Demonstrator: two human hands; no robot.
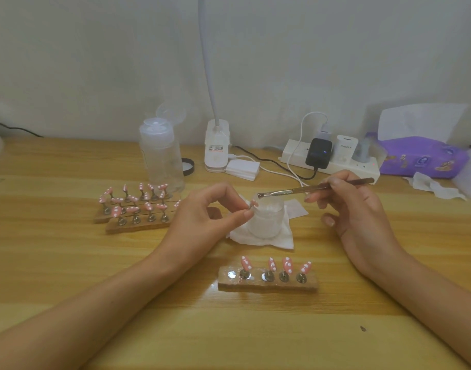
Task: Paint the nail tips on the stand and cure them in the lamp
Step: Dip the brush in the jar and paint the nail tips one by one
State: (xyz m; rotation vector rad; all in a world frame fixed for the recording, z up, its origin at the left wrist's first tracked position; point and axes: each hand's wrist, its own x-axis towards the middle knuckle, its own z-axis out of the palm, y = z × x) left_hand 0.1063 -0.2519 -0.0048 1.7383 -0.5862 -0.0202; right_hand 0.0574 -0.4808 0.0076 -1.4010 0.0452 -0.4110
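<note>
free: table [317, 255] strip between jar [266, 220] and near stand [267, 283] | obstacles: far stands [138, 217], bottle [161, 156] left-rear

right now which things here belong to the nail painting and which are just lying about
In the job: left hand pinching a nail tip; right hand holding the brush; white jar; near stand.
Lying about: clear bottle; power strip; purple tissue pack.

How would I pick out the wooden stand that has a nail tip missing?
Start at the wooden table, find the white jar in the middle, then look just nearer the person. That lone stand holds four pink dotted tips and one bare metal disc at its left end; the other stands sit clustered far left.
</note>
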